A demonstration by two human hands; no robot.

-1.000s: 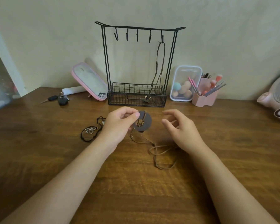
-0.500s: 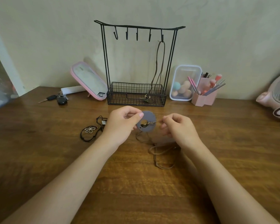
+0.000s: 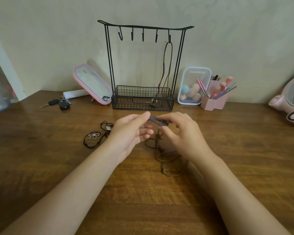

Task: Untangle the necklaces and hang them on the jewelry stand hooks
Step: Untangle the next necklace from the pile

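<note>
A grey disc pendant (image 3: 155,120) is held edge-on just above the table, pinched between my left hand (image 3: 131,133) and my right hand (image 3: 182,134). Its brown cord (image 3: 168,160) hangs down and lies coiled on the wood below my right wrist. To the left of my left hand lies a black cord necklace with a silver flower pendant (image 3: 94,135). The black wire jewelry stand (image 3: 144,67) rises behind, against the wall. One brown necklace (image 3: 166,65) hangs from its rightmost hook into the basket; the other hooks are bare.
A pink-framed mirror (image 3: 92,85) and car keys (image 3: 59,103) are left of the stand. A clear box of sponges (image 3: 193,85) and a pink brush holder (image 3: 214,99) sit on its right. A pink fan (image 3: 290,102) is at the far right edge.
The disc pendant has been turned from facing me to edge-on. My right hand has moved in from the cord and now pinches the disc together with my left hand.
</note>
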